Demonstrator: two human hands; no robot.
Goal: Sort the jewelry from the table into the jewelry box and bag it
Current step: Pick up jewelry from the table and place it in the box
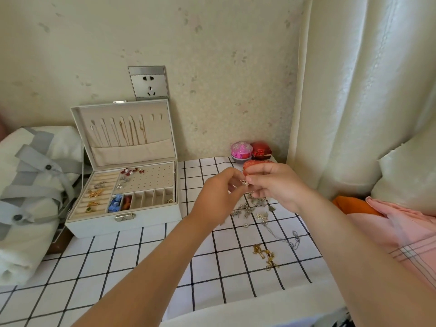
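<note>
A white jewelry box (99, 224) stands open at the table's back left, with chains hung in its lid and rings, earrings and coloured pieces in its tray. My left hand (219, 197) and my right hand (276, 185) meet above the table and together pinch a small silver earring (245, 183). Below them lies a pile of silver earrings (253, 208). Nearer me lie a silver chain (286, 238) and a gold chain (265, 256). A white bag with grey straps (30, 185) lies left of the box.
The table has a white cloth with black checks (132, 263). Three small boxes, pink (241, 150), red (261, 151) and orange-red (253, 165), sit against the wall. A curtain (354, 90) hangs at right, with pink fabric (401, 232) below it. A wall socket (148, 82) is above the box.
</note>
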